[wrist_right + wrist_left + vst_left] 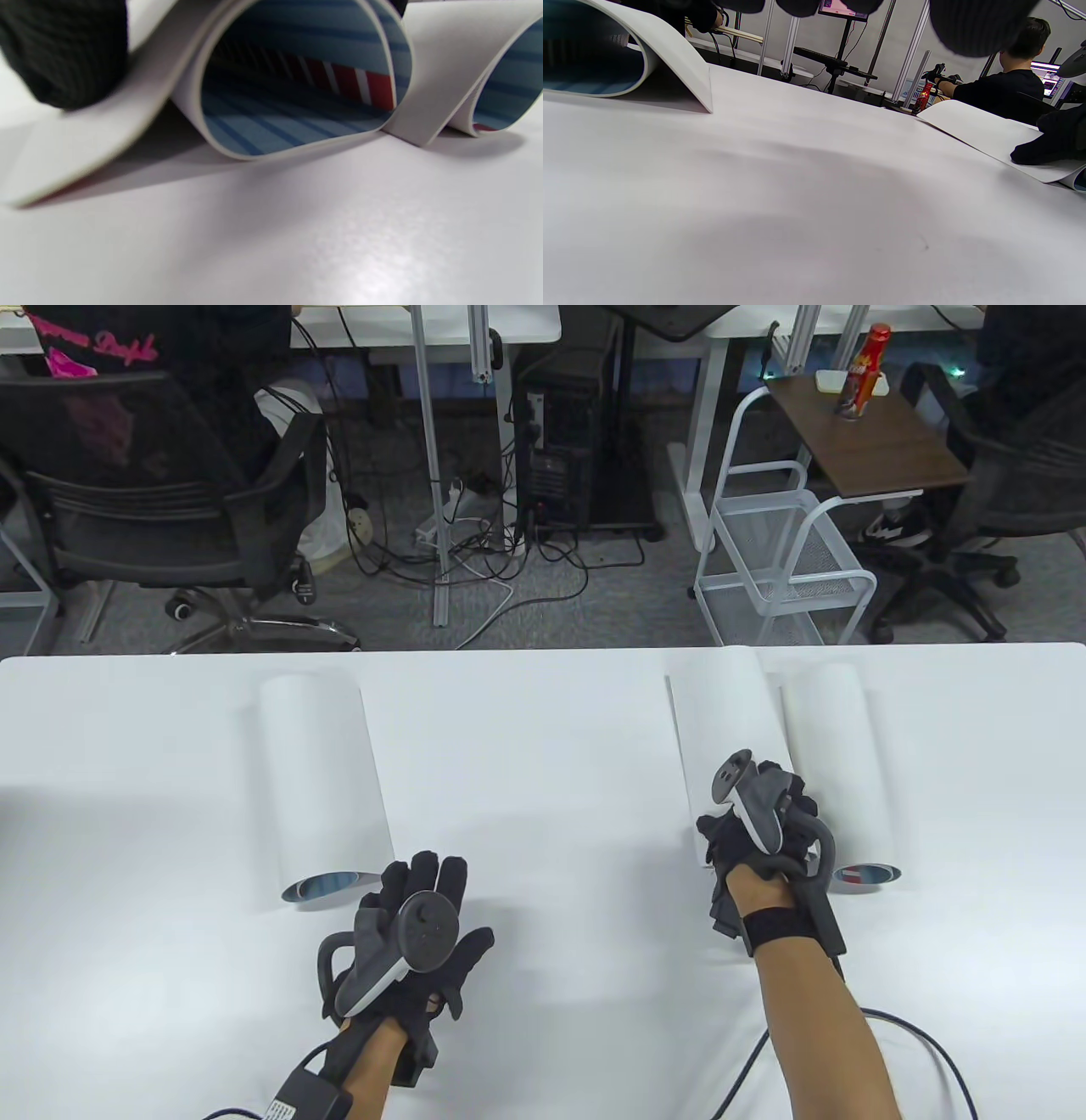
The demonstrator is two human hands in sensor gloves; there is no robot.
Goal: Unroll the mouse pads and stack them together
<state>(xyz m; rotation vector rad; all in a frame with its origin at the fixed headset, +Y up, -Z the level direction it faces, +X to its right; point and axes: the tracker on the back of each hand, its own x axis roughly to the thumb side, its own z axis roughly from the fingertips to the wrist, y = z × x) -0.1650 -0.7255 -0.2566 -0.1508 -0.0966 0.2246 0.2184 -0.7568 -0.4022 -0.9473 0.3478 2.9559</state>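
Note:
Three white mouse pads lie rolled on the white table (543,712), with blue striped print inside. The left roll (322,780) lies just beyond my left hand (437,895), which is spread flat and empty near its front end; the roll's open end shows in the left wrist view (628,55). My right hand (768,814) lies over the front end of the middle pad (725,729) and holds it, with a fingertip (63,55) pressing its loose flap (97,140). The middle roll (297,84) is partly open. The right roll (836,763) lies just beside it, untouched.
The table's far edge runs just behind the rolls. Beyond it stand an office chair (153,492), a white wire cart (780,551) and floor cables. A cable (925,1052) trails from my right forearm across the table.

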